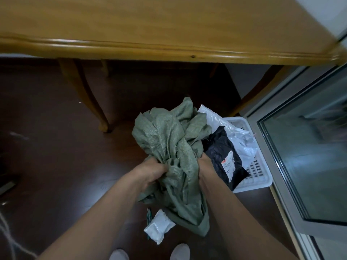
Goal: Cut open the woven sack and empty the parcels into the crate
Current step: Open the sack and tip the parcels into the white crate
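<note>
both bare forearms reach forward and down from the bottom edge and converge toward the middle. the left forearm runs up from the lower left to the left hand (155, 172), whose fingers are curled into a bunch of the green woven sack (169, 139). the right hand (205, 165) is just beside it, with a fold of the cloth between them. its fingers are buried in the sack, so only the back of the hand and the wrist show. both wrists are about level. between the arms, the toes of the left shoe (119, 255) and right shoe (180, 251) point forward.
</note>
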